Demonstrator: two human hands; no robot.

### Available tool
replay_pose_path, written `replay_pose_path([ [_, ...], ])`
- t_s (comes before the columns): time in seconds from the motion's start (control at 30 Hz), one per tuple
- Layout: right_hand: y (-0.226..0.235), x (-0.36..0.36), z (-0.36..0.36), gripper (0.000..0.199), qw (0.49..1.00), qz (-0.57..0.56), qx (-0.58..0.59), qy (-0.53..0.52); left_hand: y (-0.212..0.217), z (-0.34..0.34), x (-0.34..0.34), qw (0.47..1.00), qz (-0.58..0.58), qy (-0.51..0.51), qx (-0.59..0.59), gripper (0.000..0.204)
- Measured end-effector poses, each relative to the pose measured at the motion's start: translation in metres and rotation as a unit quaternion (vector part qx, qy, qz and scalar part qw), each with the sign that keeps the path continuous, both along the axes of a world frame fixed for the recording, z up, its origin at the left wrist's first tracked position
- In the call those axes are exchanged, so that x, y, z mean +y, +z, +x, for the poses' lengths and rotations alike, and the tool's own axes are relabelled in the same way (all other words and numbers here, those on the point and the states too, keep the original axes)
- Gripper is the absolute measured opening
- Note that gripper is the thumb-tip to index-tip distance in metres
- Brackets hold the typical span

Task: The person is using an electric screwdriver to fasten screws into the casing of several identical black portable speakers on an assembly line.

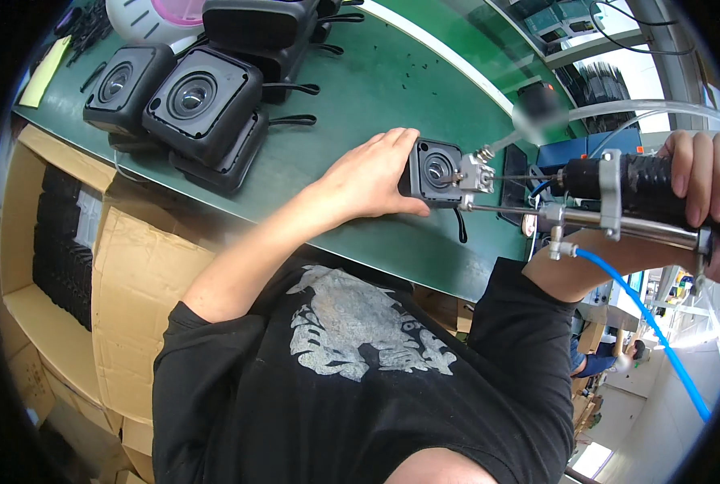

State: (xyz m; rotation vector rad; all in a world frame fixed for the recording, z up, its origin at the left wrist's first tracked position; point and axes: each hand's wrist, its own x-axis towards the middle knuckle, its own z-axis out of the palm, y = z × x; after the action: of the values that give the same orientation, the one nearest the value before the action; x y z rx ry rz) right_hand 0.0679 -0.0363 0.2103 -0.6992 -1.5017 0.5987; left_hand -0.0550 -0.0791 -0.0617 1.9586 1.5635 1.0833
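Note:
My left hand (374,179) is closed around the left side of a small boxy black speaker (434,171), thumb at its near edge and fingers over the far one. The speaker lies on the green bench with its round cone facing up and a black strap loop at its near side. At the right, my right hand (703,176) grips the black body of an automatic screwdriver (630,184). Its metal head (476,176) is over the speaker's right edge; whether the bit touches a screw is hidden.
Several similar black speakers (201,97) are stacked at the back left of the green bench (360,89). A cardboard box (154,290) with black parts stands before the bench at the left. A blue air hose (649,319) and a clear tube (626,106) run from the screwdriver.

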Motion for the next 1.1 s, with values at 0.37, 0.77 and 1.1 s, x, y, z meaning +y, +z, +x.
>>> replay_pose_path([
  [0.37, -0.036, 0.047, 0.056, 0.06, 0.773, -0.041, -0.063, 0.63, 0.006, -0.001, -0.001, 0.999, -0.039, -0.018, -0.019, 0.094],
  [0.77, -0.087, 0.023, 0.029, 0.045, 0.847, -0.092, 0.087, 0.516, 0.005, 0.001, 0.003, 0.999, -0.026, -0.021, -0.003, 0.1],
  [1.1, -0.003, 0.068, 0.06, 0.048, 0.97, -0.006, 0.0, 0.242, 0.053, 0.01, 0.022, 0.978, -0.064, -0.096, 0.175, 0.118],
])
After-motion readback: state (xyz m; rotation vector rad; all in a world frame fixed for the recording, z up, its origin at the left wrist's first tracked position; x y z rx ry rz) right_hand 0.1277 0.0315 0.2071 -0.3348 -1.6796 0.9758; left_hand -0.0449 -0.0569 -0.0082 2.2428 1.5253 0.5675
